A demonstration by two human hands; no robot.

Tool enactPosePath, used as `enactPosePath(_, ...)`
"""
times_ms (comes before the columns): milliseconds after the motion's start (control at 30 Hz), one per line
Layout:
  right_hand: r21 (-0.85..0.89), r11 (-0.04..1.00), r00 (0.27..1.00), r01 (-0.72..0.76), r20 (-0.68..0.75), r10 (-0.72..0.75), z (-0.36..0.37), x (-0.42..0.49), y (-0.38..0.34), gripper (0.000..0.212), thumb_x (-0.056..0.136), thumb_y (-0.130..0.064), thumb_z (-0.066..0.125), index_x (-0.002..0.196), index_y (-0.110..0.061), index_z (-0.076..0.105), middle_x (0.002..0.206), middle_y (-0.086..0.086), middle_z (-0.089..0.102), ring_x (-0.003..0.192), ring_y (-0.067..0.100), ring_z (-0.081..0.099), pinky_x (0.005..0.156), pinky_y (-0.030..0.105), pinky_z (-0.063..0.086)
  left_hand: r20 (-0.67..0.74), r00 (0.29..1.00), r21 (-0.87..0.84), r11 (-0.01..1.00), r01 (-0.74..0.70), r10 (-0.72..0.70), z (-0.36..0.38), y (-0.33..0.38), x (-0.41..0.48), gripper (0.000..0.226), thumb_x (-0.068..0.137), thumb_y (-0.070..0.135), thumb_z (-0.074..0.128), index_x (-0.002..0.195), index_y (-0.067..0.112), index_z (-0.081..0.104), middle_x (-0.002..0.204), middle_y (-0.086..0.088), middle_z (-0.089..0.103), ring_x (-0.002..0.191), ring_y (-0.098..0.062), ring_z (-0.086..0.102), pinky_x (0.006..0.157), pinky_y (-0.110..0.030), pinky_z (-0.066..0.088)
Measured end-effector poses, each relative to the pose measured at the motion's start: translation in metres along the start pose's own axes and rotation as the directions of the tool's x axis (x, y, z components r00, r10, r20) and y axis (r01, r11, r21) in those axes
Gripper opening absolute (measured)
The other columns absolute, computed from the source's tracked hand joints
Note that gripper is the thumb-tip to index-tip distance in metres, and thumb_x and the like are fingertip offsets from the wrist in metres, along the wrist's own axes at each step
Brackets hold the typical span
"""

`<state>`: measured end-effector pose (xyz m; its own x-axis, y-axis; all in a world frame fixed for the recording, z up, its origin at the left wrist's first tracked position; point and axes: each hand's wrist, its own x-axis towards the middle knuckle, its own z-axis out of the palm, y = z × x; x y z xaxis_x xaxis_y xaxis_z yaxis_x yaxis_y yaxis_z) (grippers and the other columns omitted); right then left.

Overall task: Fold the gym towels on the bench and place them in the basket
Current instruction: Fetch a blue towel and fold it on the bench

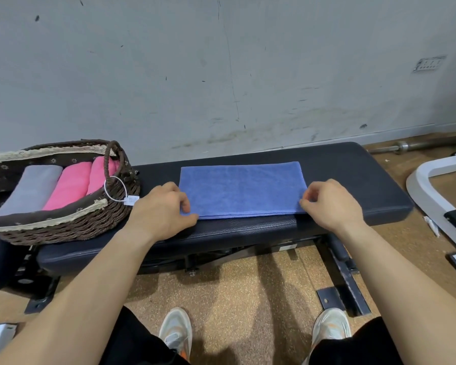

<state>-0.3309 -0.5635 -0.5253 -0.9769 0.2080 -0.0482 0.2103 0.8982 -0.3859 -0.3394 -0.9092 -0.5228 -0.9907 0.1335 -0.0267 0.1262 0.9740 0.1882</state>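
A blue towel (241, 189) lies flat in a folded rectangle on the dark padded bench (353, 177). My left hand (161, 209) pinches its near left corner. My right hand (332, 204) pinches its near right corner. On the bench's left end stands a brown wicker basket (71, 227) with a dark lace-trimmed liner. Inside it lie a folded grey towel (32, 191) and two folded pink towels (73, 187), side by side.
A grey scuffed wall stands right behind the bench. A barbell bar (419, 146) lies on the floor at the back right, and a white metal frame (432, 196) sits to the right. My shoes (175, 330) rest on the cork floor below the bench.
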Motion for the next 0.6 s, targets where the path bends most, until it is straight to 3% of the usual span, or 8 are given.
enactPosePath(100, -0.006, 0.995, 0.989, 0.097, -0.111, -0.097, 0.007, 0.003, -0.026, 0.016, 0.091, -0.035, 0.055, 0.094, -0.027, 0.068, 0.106, 0.001, 0.055, 0.098, 0.027, 0.057, 0.079, 0.042, 0.054, -0.112, 0.993, -0.085, 0.996, 0.025, -0.034, -0.002, 0.027, 0.013, 0.024, 0.085, 0.055, 0.058, 0.094, 0.034, 0.065, 0.11, 0.016, 0.052, 0.11, -0.009, 0.049, 0.088, -0.034, 0.046)
enactPosePath(200, 0.019, 0.974, 0.972, 0.224, -0.069, -0.223, 0.026, 0.01, -0.059, 0.031, 0.096, -0.03, 0.049, 0.121, -0.024, 0.067, 0.129, 0.002, 0.056, 0.12, 0.029, 0.051, 0.093, 0.042, 0.048, -0.161, 0.986, -0.173, 0.983, -0.062, 0.034, 0.012, 0.058, 0.034, 0.029, 0.095, 0.041, 0.052, 0.119, 0.03, 0.063, 0.128, 0.013, 0.054, 0.121, -0.013, 0.05, 0.091, -0.033, 0.044)
enactPosePath(267, 0.016, 0.958, 0.957, 0.287, -0.032, -0.287, 0.041, 0.017, -0.076, 0.039, 0.098, -0.028, 0.047, 0.135, -0.022, 0.059, 0.142, 0.001, 0.051, 0.128, 0.029, 0.047, 0.1, 0.042, 0.044, -0.167, 0.982, -0.182, 0.976, -0.117, 0.086, 0.026, 0.073, 0.047, 0.036, 0.099, 0.032, 0.049, 0.133, 0.024, 0.058, 0.144, 0.009, 0.048, 0.134, -0.015, 0.043, 0.101, -0.033, 0.04)
enactPosePath(367, -0.028, 0.94, 0.941, 0.339, 0.002, -0.339, 0.056, 0.031, -0.089, 0.052, 0.099, -0.029, 0.046, 0.149, -0.016, 0.042, 0.159, 0.003, 0.035, 0.142, 0.027, 0.036, 0.11, 0.043, 0.037, -0.109, 0.988, -0.119, 0.986, -0.119, 0.106, 0.044, 0.084, 0.065, 0.046, 0.103, 0.029, 0.042, 0.148, 0.019, 0.042, 0.161, 0.001, 0.029, 0.151, -0.021, 0.019, 0.12, -0.041, 0.019)
enactPosePath(467, -0.055, 0.935, 0.933, 0.351, 0.106, -0.344, 0.068, 0.046, -0.093, 0.063, 0.103, -0.038, 0.037, 0.159, -0.014, 0.021, 0.167, 0.005, 0.014, 0.153, 0.022, 0.014, 0.124, 0.041, 0.015, -0.033, 0.996, -0.041, 0.996, -0.085, 0.083, 0.055, 0.083, 0.08, 0.052, 0.106, 0.035, 0.031, 0.155, 0.021, 0.026, 0.166, 0.0, 0.014, 0.153, -0.022, 0.006, 0.122, -0.045, 0.009)
enactPosePath(600, -0.136, 0.921, 0.918, 0.364, 0.217, -0.331, 0.078, 0.055, -0.082, 0.069, 0.104, -0.054, 0.02, 0.161, -0.018, 0.005, 0.169, 0.0, -0.004, 0.155, 0.016, -0.005, 0.125, 0.043, -0.001, 0.029, 0.995, 0.024, 0.996, -0.091, 0.09, 0.064, 0.075, 0.088, 0.055, 0.106, 0.044, 0.023, 0.158, 0.028, 0.015, 0.167, 0.002, 0.006, 0.154, -0.021, 0.001, 0.123, -0.046, 0.005)
